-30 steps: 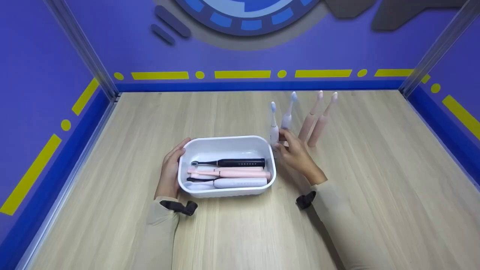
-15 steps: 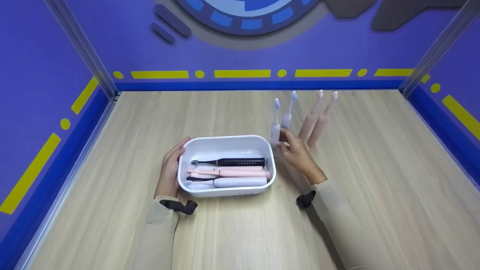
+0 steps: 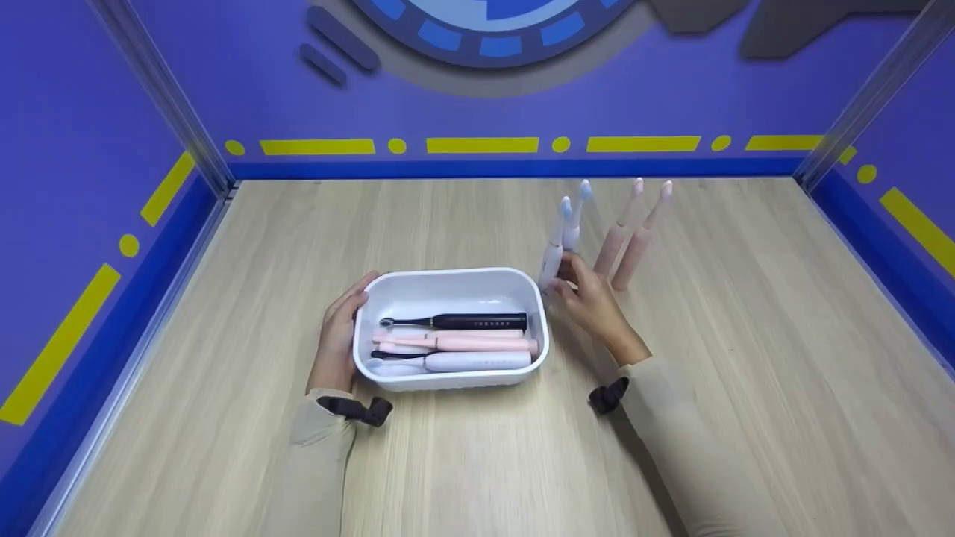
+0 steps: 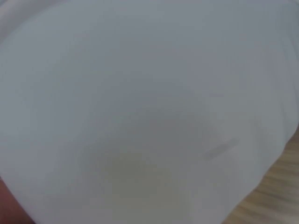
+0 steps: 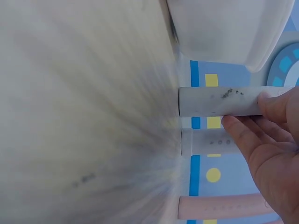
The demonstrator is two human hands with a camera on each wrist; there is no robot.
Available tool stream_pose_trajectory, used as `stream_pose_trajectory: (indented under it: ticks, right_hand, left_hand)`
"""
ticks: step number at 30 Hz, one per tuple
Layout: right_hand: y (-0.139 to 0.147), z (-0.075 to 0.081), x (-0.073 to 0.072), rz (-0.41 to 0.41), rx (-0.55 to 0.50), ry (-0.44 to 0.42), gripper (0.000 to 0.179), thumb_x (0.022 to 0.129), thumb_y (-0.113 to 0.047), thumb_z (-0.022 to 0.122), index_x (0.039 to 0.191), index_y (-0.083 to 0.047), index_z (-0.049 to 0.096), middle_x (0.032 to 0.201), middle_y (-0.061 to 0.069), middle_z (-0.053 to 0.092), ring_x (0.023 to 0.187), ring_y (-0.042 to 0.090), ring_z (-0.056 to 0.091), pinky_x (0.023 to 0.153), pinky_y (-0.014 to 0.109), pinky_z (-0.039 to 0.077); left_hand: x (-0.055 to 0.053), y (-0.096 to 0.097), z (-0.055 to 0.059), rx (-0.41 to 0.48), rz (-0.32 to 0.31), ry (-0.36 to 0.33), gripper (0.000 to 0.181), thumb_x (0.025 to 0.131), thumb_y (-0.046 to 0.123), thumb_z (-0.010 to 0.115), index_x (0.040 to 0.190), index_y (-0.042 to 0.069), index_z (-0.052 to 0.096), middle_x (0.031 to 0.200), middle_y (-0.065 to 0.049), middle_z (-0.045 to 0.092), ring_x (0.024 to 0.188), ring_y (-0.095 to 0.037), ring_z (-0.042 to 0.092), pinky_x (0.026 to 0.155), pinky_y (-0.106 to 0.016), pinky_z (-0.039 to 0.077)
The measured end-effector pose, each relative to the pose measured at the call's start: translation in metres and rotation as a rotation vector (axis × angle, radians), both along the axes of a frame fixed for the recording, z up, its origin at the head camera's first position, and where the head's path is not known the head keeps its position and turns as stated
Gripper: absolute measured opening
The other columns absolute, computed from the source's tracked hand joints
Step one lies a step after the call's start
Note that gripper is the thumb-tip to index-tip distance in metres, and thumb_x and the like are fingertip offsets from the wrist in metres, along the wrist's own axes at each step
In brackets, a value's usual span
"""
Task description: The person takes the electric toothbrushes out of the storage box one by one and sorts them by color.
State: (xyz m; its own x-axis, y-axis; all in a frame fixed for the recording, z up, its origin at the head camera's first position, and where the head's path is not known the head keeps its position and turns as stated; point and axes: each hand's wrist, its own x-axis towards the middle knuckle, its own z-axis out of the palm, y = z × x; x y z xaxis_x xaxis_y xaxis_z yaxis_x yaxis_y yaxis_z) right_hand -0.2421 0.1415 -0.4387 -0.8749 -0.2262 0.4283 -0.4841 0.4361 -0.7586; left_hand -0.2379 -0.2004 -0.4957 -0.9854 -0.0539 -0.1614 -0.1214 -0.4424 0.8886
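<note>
My right hand (image 3: 597, 306) pinches the handle of a white electric toothbrush (image 3: 552, 261) between thumb and fingers, just right of the bin. It is near upright with its blue-tipped head tilted right. In the right wrist view, the handle (image 5: 210, 101) has its base at the tabletop. Close behind stands a second white toothbrush (image 3: 571, 237). Two pink toothbrushes, a nearer one (image 3: 634, 257) and a farther one (image 3: 613, 246), stand to their right. My left hand (image 3: 337, 343) holds the left end of the white plastic bin (image 3: 451, 382), whose wall (image 4: 154, 93) fills most of the left wrist view.
Inside the bin lie a black toothbrush (image 3: 481, 322), pink toothbrushes (image 3: 477, 344) and a white toothbrush (image 3: 477, 362), with another dark brush partly hidden. Blue panels (image 3: 477, 112) close off the back and sides of the wooden table (image 3: 477, 462).
The white toothbrush in my right hand has moved slightly right, its head now tilting toward the one behind. My left hand and the bin stay in place.
</note>
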Motion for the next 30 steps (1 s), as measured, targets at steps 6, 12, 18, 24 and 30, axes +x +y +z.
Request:
stream_pose_trajectory:
  ticks: [6,12,18,24,30]
  right_hand:
    - [0.008,-0.029,-0.02,-0.025,0.011,-0.001,0.034,0.09,0.01,0.055,0.123,0.01,0.048,0.117,0.029,0.061,0.109,0.039,0.063,0.095,0.047,0.052]
    - [0.009,-0.035,-0.025,-0.034,0.019,0.042,0.035,0.09,0.01,0.055,0.123,0.01,0.048,0.118,0.028,0.061,0.109,0.039,0.063,0.095,0.046,0.052]
    - [0.01,-0.036,-0.026,-0.022,0.003,0.08,0.034,0.089,0.012,0.055,0.122,0.01,0.049,0.116,0.029,0.062,0.107,0.041,0.063,0.094,0.048,0.052]
    - [0.01,-0.035,-0.025,-0.029,-0.001,0.07,0.034,0.089,0.009,0.058,0.122,0.011,0.051,0.113,0.029,0.063,0.105,0.04,0.064,0.092,0.046,0.053]
    - [0.011,-0.034,-0.024,-0.044,0.006,0.032,0.035,0.089,0.006,0.06,0.122,0.009,0.053,0.112,0.027,0.064,0.105,0.038,0.065,0.092,0.046,0.053]
  left_hand:
    - [0.001,0.0,0.0,0.004,0.003,-0.007,0.045,0.099,0.008,0.035,0.143,0.003,0.043,0.154,-0.006,0.037,0.143,-0.015,0.032,0.119,-0.028,0.025]
    - [0.0,0.0,-0.001,0.009,0.004,-0.011,0.044,0.099,0.008,0.036,0.143,0.003,0.044,0.152,-0.007,0.04,0.142,-0.016,0.033,0.119,-0.029,0.025]
    - [0.0,0.001,0.001,-0.001,0.004,0.001,0.045,0.099,0.008,0.036,0.143,0.001,0.043,0.153,-0.008,0.039,0.143,-0.017,0.032,0.119,-0.029,0.024]
    - [0.0,0.001,0.002,0.004,-0.002,-0.007,0.045,0.1,0.007,0.035,0.143,0.001,0.043,0.153,-0.007,0.038,0.143,-0.016,0.031,0.119,-0.029,0.023]
    - [0.0,0.0,0.001,-0.002,-0.009,-0.011,0.045,0.099,0.008,0.036,0.143,0.002,0.043,0.154,-0.006,0.036,0.143,-0.016,0.03,0.12,-0.029,0.023]
